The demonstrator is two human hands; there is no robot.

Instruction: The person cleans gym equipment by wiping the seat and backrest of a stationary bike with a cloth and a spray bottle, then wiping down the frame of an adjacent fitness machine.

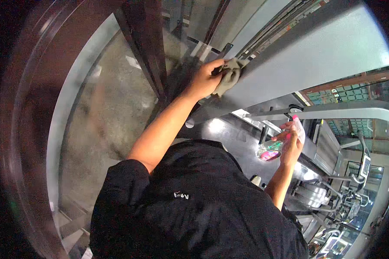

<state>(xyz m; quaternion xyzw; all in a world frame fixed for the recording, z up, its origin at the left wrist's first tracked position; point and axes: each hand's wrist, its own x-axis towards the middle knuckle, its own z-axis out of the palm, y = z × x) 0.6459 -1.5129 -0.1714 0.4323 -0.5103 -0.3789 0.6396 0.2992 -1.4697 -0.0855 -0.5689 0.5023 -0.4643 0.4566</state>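
Observation:
My left hand grips a crumpled olive-grey cloth and presses it to the edge of a broad grey metal panel, which looks like part of a gym machine's frame. Part of the cloth is hidden behind my fingers. Lower and to the right, my right hand is wrapped around the neck of a spray bottle. That spray bottle has a clear body, a pink label and a white-and-pink trigger head. It is tilted and held away from the panel.
A dark upright post stands left of my left hand. Beyond it is a large glass or mirror pane with a dark frame. A curved grey metal bar passes just above the bottle. Treadmills and other gym machines line the right side.

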